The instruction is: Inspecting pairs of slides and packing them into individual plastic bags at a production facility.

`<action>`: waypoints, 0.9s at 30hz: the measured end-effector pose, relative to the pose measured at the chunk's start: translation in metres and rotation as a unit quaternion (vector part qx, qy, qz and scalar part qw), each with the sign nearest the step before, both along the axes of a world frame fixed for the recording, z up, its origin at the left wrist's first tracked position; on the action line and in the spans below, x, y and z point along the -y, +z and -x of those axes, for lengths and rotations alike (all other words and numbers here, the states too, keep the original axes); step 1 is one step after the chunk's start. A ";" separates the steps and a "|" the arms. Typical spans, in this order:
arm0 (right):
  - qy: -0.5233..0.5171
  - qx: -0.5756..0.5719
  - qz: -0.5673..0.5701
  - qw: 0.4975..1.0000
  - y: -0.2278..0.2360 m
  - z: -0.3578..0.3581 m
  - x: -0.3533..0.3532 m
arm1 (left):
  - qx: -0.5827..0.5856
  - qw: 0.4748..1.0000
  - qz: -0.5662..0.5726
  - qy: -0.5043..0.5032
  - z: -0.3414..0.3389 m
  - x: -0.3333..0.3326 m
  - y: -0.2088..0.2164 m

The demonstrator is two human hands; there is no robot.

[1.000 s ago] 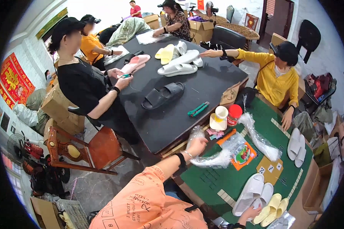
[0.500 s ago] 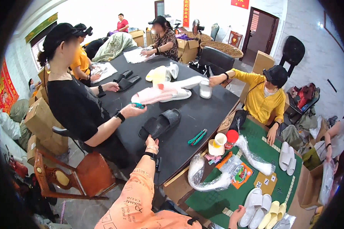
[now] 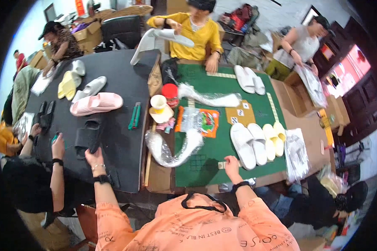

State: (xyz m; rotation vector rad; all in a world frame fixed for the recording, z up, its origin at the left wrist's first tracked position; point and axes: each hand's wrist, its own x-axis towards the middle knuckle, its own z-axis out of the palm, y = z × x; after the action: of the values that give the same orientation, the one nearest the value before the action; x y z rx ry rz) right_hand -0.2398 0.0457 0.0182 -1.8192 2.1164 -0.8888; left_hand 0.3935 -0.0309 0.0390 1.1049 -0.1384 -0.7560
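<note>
My left hand [image 3: 94, 157] is closed on the near end of a pair of black slippers [image 3: 90, 134], at the near part of the black table [image 3: 117, 142]. Just beyond the pair lies a pink slipper [image 3: 97, 103]. My right hand [image 3: 231, 163] holds nothing, its fingers apart, by the near edge of the green mat [image 3: 188, 178]. White slippers [image 3: 246, 144] are nearest to it, beside a yellow pair [image 3: 274, 139]. Clear-wrapped white slippers [image 3: 174, 152] lie between my hands.
Green box cutters [image 3: 135, 116] lie left of a cup [image 3: 158, 103] and a red-lidded jar [image 3: 169, 93]. Across the mat, a person in yellow [image 3: 192, 35] holds up white slippers [image 3: 155, 39]. At left, a co-worker's hand [image 3: 58, 146] grips a green tool. An open carton [image 3: 297, 94] stands at right.
My view has swung to the right, bringing my right hand further into sight. The black slippers stay in my left hand. The person in yellow has raised the white slippers off the table.
</note>
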 end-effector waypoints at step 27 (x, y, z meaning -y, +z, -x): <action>0.262 0.612 -0.465 0.584 0.105 0.009 -0.016 | -0.072 0.937 -0.075 -0.332 0.363 -0.003 0.084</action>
State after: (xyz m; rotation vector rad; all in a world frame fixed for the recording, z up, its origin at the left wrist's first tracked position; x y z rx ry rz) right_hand -0.2487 0.0620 0.1235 -0.6587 0.6971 -0.4023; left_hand 0.0308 -0.0280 0.1225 1.1478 -0.3439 -1.4705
